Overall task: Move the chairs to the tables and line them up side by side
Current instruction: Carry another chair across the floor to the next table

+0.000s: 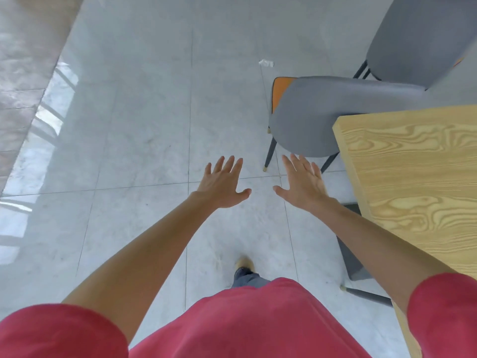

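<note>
Glossy pale floor tiles [134, 140] — window glare

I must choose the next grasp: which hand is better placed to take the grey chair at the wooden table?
Probably the right hand: open, its fingertips reach the grey padded chair; the left hand hovers over bare floor.

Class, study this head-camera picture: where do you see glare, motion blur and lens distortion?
In the head view, window glare washes over the glossy floor at the left; the foot is smeared by motion blur, while the left hand and right hand stay fairly sharp; the wide-angle lens bends the wooden table edge and floor tile lines; lighting is soft, with only faint shadows under the nearer grey chair.
</note>
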Action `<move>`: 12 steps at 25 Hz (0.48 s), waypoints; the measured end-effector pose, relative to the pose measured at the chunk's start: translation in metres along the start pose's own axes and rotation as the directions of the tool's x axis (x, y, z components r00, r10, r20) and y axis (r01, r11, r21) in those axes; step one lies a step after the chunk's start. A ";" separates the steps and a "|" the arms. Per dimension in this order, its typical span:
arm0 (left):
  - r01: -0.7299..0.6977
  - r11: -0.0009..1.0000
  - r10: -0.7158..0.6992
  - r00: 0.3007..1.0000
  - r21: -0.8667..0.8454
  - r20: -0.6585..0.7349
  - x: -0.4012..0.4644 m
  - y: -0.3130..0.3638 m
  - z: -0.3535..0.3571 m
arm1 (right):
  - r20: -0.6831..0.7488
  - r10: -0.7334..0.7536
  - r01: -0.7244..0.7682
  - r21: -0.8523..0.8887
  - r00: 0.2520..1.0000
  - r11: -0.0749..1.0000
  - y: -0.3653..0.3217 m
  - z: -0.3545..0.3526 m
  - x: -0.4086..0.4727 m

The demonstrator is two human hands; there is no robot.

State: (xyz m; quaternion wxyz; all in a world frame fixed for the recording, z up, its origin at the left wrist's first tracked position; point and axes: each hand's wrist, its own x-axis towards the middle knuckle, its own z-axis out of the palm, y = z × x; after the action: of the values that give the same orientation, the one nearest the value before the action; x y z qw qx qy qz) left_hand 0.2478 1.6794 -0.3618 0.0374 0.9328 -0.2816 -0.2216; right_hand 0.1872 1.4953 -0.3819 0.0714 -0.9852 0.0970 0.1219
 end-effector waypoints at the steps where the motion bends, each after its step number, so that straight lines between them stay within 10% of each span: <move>1: -0.015 1.000 0.015 1.000 0.006 -0.001 0.013 -0.001 -0.008 | -0.017 0.013 -0.013 0.001 1.000 1.000 0.005 -0.006 0.011; 12: -0.289 0.949 0.286 0.957 0.126 0.035 0.149 0.002 -0.085 | -0.161 0.250 -0.242 0.066 0.955 0.968 0.036 -0.049 0.088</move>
State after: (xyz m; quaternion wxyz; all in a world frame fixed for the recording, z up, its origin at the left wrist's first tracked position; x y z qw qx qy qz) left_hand 0.3945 1.5924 -0.3436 0.0063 0.8804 -0.4286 -0.2027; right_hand 0.2748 1.4373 -0.3613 0.0696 -0.9703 0.2273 0.0440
